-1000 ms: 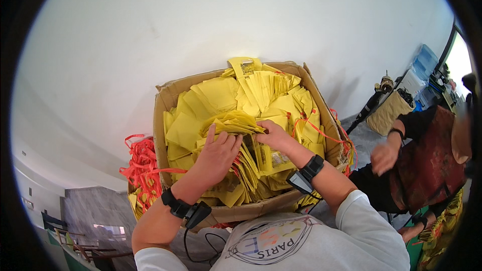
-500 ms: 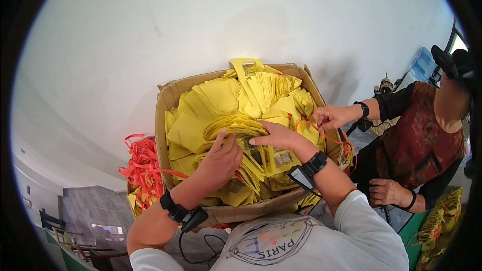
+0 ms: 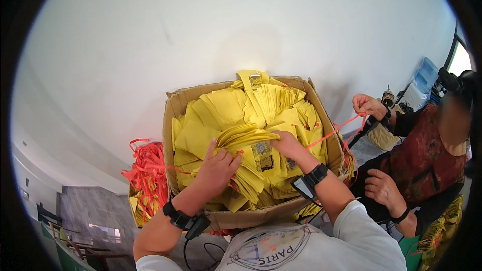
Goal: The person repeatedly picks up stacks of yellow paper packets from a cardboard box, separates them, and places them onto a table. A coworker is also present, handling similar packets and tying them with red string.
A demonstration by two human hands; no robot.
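A stack of thin yellow packets (image 3: pixel 246 135) fans out near the middle of a cardboard box (image 3: pixel 241 219). My right hand (image 3: pixel 288 146) grips the stack's right end with bent fingers. At its near left side, my left hand (image 3: pixel 217 170) curls several fingers around the edges, one finger pointing up; its fingertips are partly hidden. Just below the stack, a packet with dark, shiny printed patches (image 3: pixel 264 156) faces up. More yellow packets (image 3: pixel 216 105) fill the box in leaning bundles, with bits of red ribbon between them.
A heap of red ribbons (image 3: pixel 149 170) lies left of the box. At the right, a co-worker's raised hand (image 3: pixel 368 105) pulls a red ribbon (image 3: pixel 334 131); their other hand (image 3: pixel 382 189) is lower. Yellow bundles (image 3: pixel 442 231) lie at the lower right. A white wall (image 3: pixel 201 20) stands behind.
My right hand has closed on the stack's right end, and my left fingers have curled in. The co-worker's hand has risen to the right, stretching the red ribbon.
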